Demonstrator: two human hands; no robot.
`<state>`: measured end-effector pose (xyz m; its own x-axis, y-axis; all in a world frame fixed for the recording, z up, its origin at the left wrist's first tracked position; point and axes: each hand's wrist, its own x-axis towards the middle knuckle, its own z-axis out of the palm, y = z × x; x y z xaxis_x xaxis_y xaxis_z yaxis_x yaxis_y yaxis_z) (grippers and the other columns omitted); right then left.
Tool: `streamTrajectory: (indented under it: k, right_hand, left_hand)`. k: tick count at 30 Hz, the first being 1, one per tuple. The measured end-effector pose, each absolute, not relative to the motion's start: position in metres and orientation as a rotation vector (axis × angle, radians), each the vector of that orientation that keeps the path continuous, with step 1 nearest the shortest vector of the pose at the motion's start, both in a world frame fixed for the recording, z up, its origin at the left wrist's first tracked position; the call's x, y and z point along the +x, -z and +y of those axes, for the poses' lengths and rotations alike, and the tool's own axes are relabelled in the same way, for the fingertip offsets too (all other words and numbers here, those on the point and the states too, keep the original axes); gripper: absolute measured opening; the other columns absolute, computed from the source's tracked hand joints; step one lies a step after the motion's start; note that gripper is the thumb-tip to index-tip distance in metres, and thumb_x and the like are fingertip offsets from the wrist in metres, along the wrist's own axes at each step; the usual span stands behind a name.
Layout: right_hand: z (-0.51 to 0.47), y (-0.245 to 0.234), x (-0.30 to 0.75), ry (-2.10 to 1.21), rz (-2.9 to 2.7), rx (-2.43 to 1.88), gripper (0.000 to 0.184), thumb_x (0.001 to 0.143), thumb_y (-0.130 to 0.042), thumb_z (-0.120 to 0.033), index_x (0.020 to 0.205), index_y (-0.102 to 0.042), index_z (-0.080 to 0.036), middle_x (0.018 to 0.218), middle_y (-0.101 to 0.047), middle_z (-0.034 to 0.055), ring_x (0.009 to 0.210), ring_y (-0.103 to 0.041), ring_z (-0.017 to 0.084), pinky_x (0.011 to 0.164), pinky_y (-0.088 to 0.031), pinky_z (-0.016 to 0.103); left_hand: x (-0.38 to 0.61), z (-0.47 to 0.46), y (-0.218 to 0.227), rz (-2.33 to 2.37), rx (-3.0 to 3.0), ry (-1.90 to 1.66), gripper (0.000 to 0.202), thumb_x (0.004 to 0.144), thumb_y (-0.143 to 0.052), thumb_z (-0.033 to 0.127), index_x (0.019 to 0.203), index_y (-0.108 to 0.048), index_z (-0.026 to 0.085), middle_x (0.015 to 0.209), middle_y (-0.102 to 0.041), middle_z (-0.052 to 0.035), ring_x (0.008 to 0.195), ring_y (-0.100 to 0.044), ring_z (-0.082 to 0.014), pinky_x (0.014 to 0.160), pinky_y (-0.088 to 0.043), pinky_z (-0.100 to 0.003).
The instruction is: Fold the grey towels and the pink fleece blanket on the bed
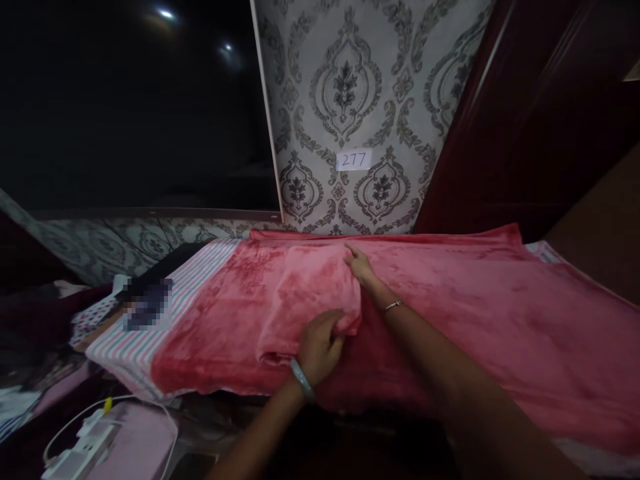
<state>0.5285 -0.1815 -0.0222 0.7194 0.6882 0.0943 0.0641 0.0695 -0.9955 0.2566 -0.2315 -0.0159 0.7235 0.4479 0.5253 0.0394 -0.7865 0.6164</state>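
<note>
A folded pink plush cloth (310, 287) lies on a larger red-pink plush blanket (450, 293) that covers the surface before me. My left hand (320, 343), with a pale bangle at its wrist, curls its fingers around the near right corner of the folded cloth. At the cloth's far right corner, my right hand (359, 265) pinches the edge between thumb and fingers; a thin bracelet circles that wrist. The cloth's right side stretches between both hands. Its near left end shows a rolled fold.
A striped sheet (200, 283) shows at the blanket's left end. Behind stand a large dark screen (140, 113), patterned wallpaper (345, 80) with a paper label (354, 159), and a dark red panel (510, 120). A white power strip (83, 450) with a cable lies lower left, near heaped clothes (40, 333).
</note>
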Motion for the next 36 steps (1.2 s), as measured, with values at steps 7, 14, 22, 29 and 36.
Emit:
streamTrajectory:
  k: [7, 14, 22, 29, 36]
  right_hand:
    - [-0.226, 0.059, 0.549, -0.401, -0.682, -1.577, 0.068, 0.066, -0.06, -0.015, 0.133, -0.063, -0.019, 0.141, -0.06, 0.0084, 0.134, -0.052, 0.026, 0.117, -0.037, 0.046]
    - [-0.228, 0.061, 0.553, -0.389, -0.718, -1.584, 0.07, 0.071, -0.061, -0.017, 0.141, -0.056, -0.017, 0.15, -0.052, 0.0092, 0.138, -0.047, 0.024, 0.119, -0.033, 0.043]
    - [-0.238, 0.055, 0.543, -0.407, -0.695, -1.579, 0.066, 0.07, -0.061, -0.015, 0.136, -0.058, -0.012, 0.143, -0.058, 0.0129, 0.137, -0.048, 0.027, 0.119, -0.035, 0.043]
    - [-0.315, 0.057, 0.488, -0.654, -0.624, -1.373, 0.06, 0.076, -0.068, -0.034, 0.135, -0.056, -0.027, 0.122, -0.07, 0.0044, 0.115, -0.065, 0.027, 0.1, -0.055, 0.045]
    - [-0.367, 0.035, 0.433, -0.932, -0.661, -1.254, 0.058, 0.072, -0.074, -0.034, 0.128, -0.059, -0.03, 0.122, -0.069, 0.0026, 0.113, -0.065, 0.027, 0.093, -0.059, 0.041]
  left_hand:
    - [0.281, -0.266, 0.043, 0.196, 2.728, -0.635, 0.042, 0.073, -0.06, 0.006, 0.112, -0.069, 0.017, 0.124, -0.067, -0.0151, 0.119, -0.06, -0.0307, 0.107, -0.049, -0.051]
    - [0.28, -0.271, 0.044, 0.215, 2.76, -0.621, 0.043, 0.076, -0.061, 0.008, 0.118, -0.066, 0.015, 0.129, -0.064, -0.016, 0.124, -0.056, -0.03, 0.113, -0.044, -0.05]
    - [0.29, -0.283, 0.049, 0.24, 2.873, -0.527, 0.041, 0.082, -0.062, 0.013, 0.123, -0.064, 0.011, 0.135, -0.06, -0.0215, 0.131, -0.051, -0.0344, 0.113, -0.041, -0.055]
    - [0.289, -0.282, 0.038, 0.278, 2.735, -0.591, 0.033, 0.086, -0.06, 0.015, 0.118, -0.064, 0.015, 0.126, -0.065, -0.0135, 0.122, -0.057, -0.0285, 0.11, -0.045, -0.047]
    - [0.29, -0.289, 0.02, 0.258, 2.757, -0.512, 0.034, 0.088, -0.059, 0.014, 0.122, -0.065, 0.011, 0.121, -0.067, -0.0161, 0.115, -0.061, -0.0292, 0.103, -0.048, -0.042]
